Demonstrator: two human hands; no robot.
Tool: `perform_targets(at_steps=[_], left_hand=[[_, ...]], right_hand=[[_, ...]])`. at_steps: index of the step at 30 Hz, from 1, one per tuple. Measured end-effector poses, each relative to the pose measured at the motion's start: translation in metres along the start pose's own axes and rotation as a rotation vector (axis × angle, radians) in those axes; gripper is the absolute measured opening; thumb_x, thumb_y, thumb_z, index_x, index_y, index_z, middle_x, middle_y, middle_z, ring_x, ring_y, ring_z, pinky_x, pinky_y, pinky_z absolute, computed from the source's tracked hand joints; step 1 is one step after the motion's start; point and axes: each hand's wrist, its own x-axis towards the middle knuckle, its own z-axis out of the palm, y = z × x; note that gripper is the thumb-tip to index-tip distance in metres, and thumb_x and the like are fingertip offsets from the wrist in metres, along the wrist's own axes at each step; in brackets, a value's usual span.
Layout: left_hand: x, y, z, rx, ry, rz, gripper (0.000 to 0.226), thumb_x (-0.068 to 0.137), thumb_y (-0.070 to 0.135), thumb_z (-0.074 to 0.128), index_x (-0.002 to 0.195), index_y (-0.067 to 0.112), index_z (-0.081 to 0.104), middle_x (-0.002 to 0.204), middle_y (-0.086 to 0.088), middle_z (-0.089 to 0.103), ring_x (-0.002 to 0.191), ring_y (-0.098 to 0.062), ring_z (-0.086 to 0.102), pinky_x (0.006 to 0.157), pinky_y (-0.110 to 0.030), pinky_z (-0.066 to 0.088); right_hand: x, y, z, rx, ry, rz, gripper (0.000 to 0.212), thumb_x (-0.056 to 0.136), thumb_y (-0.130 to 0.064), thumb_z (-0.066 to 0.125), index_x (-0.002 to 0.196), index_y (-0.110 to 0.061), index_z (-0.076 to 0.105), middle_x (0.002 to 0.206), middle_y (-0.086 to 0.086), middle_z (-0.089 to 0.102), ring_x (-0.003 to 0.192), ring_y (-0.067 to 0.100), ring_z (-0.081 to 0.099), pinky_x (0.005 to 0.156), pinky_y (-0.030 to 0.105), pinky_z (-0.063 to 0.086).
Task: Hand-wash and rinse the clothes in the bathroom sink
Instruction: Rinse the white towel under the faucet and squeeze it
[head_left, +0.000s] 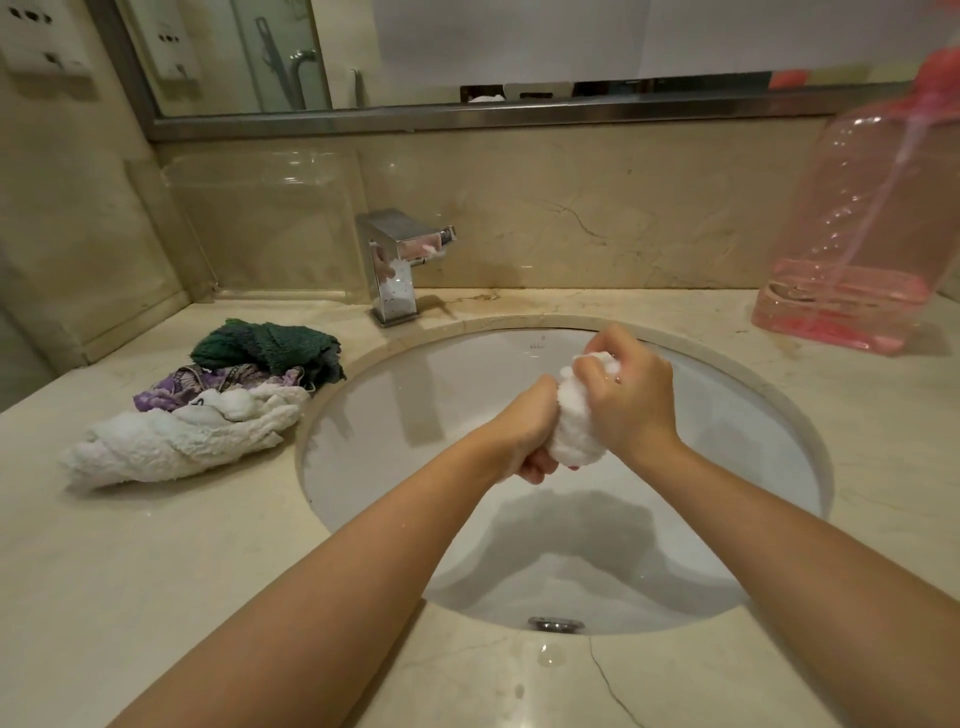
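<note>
— Beige marble is running all round this bathroom, counter and splashback alike. What are the hands working on?

— A small white fluffy cloth (574, 426), wadded into a ball, is being held above the white oval sink basin (395, 415). The left hand (530, 436) is curling round its lower end, and the right hand (631, 400) is clamping its fingers over the top.

— How is it going to handle?

— Soft, light, and probably soapy and slippery, though I cannot tell suds from pile. Gripping both ends and twisting looks best.

— And around it?

— A square chrome tap (397, 265) is standing behind the basin. On the counter to the left, a white towel (176, 441), a purple patterned garment (208, 382) and a dark green cloth (265, 348) are lying heaped together. A pink transparent detergent bottle (857, 234) is standing at the far right, below a mirror (467, 52).
</note>
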Motion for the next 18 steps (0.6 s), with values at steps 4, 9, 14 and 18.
perform_targets(at_steps=[4,9,14,18], left_hand=[[0.005,-0.003,-0.002,0.208,0.180,0.036,0.050,0.101,0.035,0.016,0.098,0.005,0.056,0.069,-0.012,0.063,0.051,-0.018,0.052,0.047,-0.023,0.042],[0.015,-0.014,-0.027,0.506,0.393,0.143,0.034,0.100,0.031,0.036,0.117,0.011,0.057,0.117,-0.012,0.063,0.095,-0.025,0.058,0.088,-0.037,0.050],[0.019,0.016,-0.050,0.439,0.519,0.290,0.062,0.096,0.018,0.050,0.150,0.008,0.024,0.156,-0.012,0.027,0.141,-0.028,0.030,0.113,-0.036,0.027],[0.026,0.040,-0.075,0.478,0.586,0.400,0.086,0.090,0.010,0.053,0.155,0.008,-0.003,0.163,-0.008,-0.007,0.150,-0.021,-0.003,0.119,-0.031,0.004]], right_hand=[[0.007,0.007,0.000,0.047,-0.093,0.269,0.015,0.094,-0.015,0.047,0.087,-0.019,0.060,0.081,-0.002,0.057,0.078,0.018,0.051,0.056,0.023,0.040],[0.001,0.002,0.012,0.005,-0.236,0.364,0.020,0.096,-0.018,0.042,0.097,-0.019,0.062,0.088,-0.002,0.055,0.071,0.008,0.049,0.056,0.026,0.043],[-0.014,-0.005,0.029,-0.040,-0.387,0.352,0.018,0.094,-0.021,0.043,0.099,-0.018,0.061,0.081,-0.007,0.057,0.070,0.010,0.054,0.063,0.029,0.046],[-0.018,-0.011,0.029,-0.110,-0.439,0.266,0.017,0.094,-0.025,0.046,0.099,-0.020,0.062,0.086,-0.006,0.061,0.081,0.015,0.058,0.074,0.031,0.047]])
